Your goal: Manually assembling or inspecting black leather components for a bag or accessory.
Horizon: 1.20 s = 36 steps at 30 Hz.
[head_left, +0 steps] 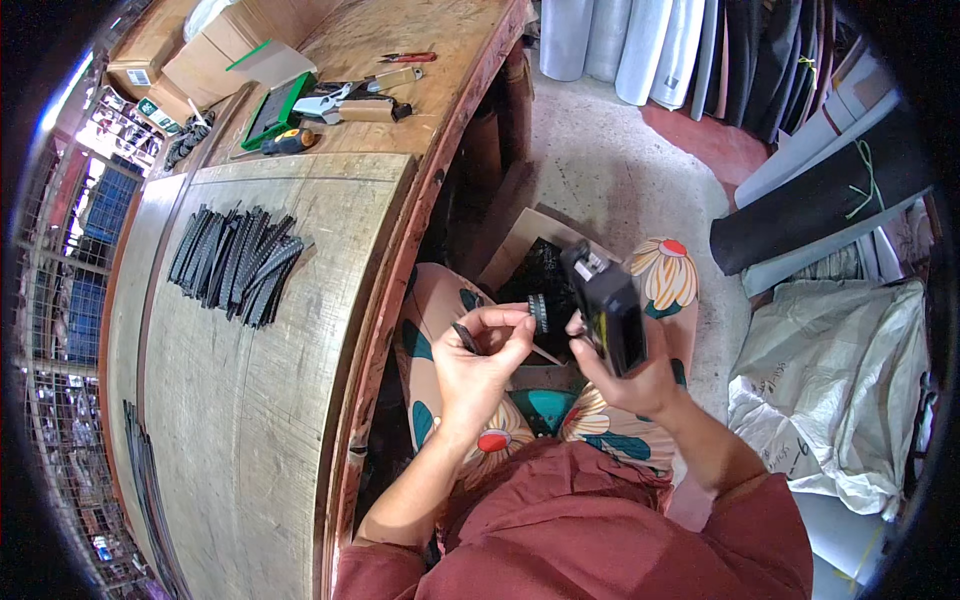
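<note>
The left hand (pixel 475 375) has its grip closed on a dark strip (pixel 538 312) with pale dots, pinched between thumb and fingertips so that a curved piece stands out on the side toward the other hand. A dark end also pokes out by the left fingers; whether it belongs to the same strip, I cannot tell. The right hand (pixel 640 388) has its grip wrapped around a black tool (pixel 612 305), held tilted just beside the strip, with no contact seen between them. Below both, between the knees in flower-patterned trousers (pixel 665 275), sits an open cardboard box (pixel 515 240) with dark pieces inside, partly hidden by the tool

On the wooden desk (pixel 270 390) to the left lies a heap of similar dotted strips (pixel 235 265), with a few longer black strips (pixel 148 500) near its far left edge. Farther up the desk are a green tray (pixel 270 118), a yellow-and-black handle (pixel 290 142) and red-handled pliers (pixel 408 57). On the right, a black roll (pixel 810 200) tied with green string lies above a crumpled whitish sack (pixel 825 390)
</note>
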Each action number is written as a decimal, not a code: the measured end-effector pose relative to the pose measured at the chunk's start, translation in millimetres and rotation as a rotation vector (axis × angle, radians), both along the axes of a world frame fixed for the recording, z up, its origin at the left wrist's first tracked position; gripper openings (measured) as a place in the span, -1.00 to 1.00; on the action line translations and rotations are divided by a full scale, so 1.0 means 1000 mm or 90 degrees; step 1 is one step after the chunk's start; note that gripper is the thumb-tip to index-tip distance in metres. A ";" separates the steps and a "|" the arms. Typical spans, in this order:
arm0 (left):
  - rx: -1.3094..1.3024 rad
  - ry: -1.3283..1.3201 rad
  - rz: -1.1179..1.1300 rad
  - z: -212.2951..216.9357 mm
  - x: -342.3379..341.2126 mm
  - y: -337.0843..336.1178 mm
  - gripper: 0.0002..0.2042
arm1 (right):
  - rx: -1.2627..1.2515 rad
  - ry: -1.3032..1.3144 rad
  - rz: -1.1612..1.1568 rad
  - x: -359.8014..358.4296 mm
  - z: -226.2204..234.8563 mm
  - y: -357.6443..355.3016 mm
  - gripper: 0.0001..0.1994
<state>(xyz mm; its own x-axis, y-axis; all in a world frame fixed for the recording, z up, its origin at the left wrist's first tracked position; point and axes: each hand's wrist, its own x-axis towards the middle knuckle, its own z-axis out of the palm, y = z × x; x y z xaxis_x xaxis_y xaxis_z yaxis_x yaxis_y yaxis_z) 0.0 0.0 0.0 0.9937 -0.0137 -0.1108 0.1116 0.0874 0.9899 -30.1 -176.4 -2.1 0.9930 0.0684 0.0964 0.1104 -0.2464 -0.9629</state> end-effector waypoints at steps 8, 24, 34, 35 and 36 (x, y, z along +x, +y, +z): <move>0.077 -0.014 -0.077 0.011 0.003 0.021 -0.92 | -0.471 -0.149 0.169 -0.002 0.004 -0.055 -0.50; 0.219 -0.153 -0.120 0.016 -0.003 0.016 -0.89 | -0.515 -0.218 0.219 0.007 0.009 -0.053 -0.55; 0.255 -0.177 -0.115 0.018 0.001 0.013 -0.92 | -0.528 -0.228 0.224 0.012 0.012 -0.055 -0.52; 0.253 -0.200 -0.114 0.018 0.002 0.012 -0.92 | -0.532 -0.241 0.225 0.012 0.014 -0.055 -0.53; 0.251 -0.206 -0.115 0.017 0.002 0.012 -0.92 | -0.538 -0.255 0.222 0.013 0.016 -0.055 -0.54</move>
<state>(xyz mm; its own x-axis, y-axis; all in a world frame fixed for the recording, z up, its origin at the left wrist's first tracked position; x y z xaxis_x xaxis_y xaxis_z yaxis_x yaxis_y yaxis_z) 2.3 11.8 17.5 0.9636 -0.2072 0.1688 -0.2253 -0.2900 0.9301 -17.2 -231.8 14.1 0.8091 0.5508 0.2048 0.5855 -0.7255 -0.3617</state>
